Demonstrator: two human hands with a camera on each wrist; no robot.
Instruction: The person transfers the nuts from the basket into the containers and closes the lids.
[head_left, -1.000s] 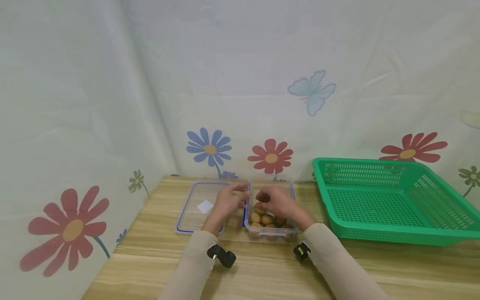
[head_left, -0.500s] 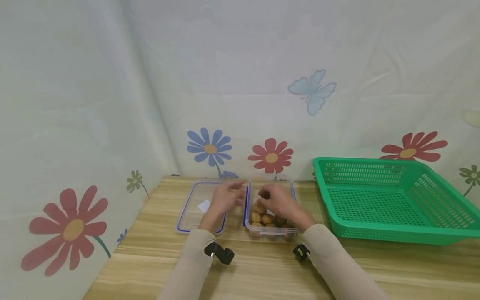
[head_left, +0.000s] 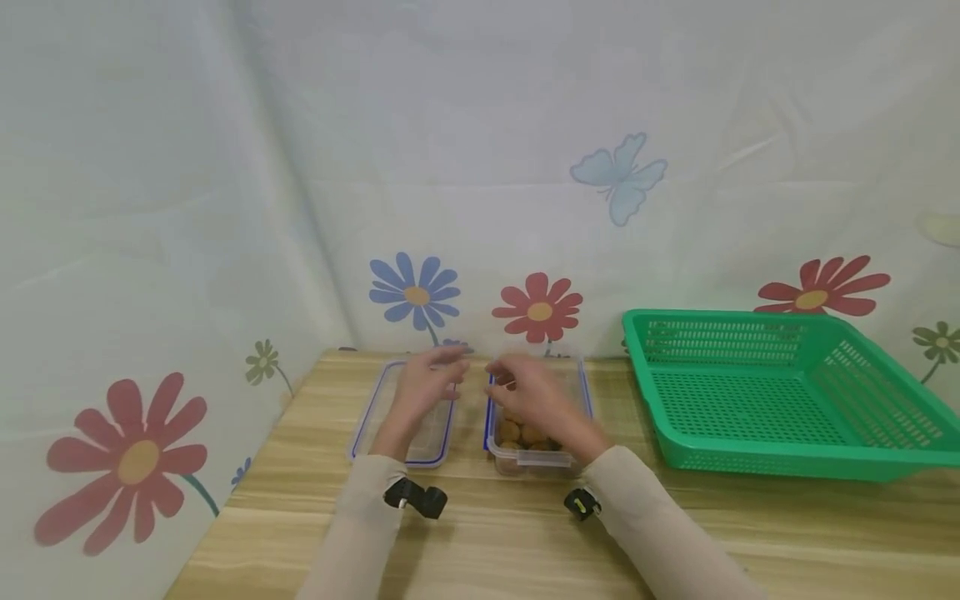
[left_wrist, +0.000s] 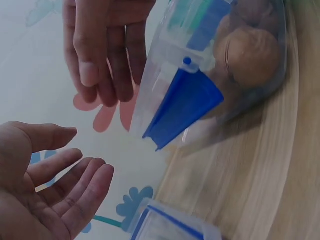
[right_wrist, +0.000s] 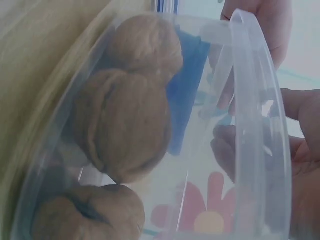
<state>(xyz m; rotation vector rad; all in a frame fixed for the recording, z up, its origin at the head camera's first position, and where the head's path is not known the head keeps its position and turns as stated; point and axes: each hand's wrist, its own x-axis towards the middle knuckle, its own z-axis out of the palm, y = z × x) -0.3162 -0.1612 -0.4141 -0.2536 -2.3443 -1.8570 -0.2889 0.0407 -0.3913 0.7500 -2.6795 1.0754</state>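
In the head view several walnuts (head_left: 532, 435) lie in a clear plastic container (head_left: 546, 459) with blue side latches. My right hand (head_left: 528, 387) hovers over the container's left part, fingers bent loosely and holding nothing. To its left, my left hand (head_left: 426, 385) is in the air above the clear lid (head_left: 442, 429) with a blue seal. Relaxed fingers and nothing in the palm show in the left wrist view, where a blue latch (left_wrist: 190, 110) hangs down from the container's side. Through the container wall the right wrist view shows large walnuts (right_wrist: 125, 125).
A large green plastic basket (head_left: 750, 454) stands to the right of the container. The wooden tabletop (head_left: 510, 533) runs back to a white curtain (head_left: 480, 167) with printed flowers and a butterfly.
My left hand has moved left and slightly up, away from the container and over the lid. My right hand has shifted left and up, off the walnuts it was touching.
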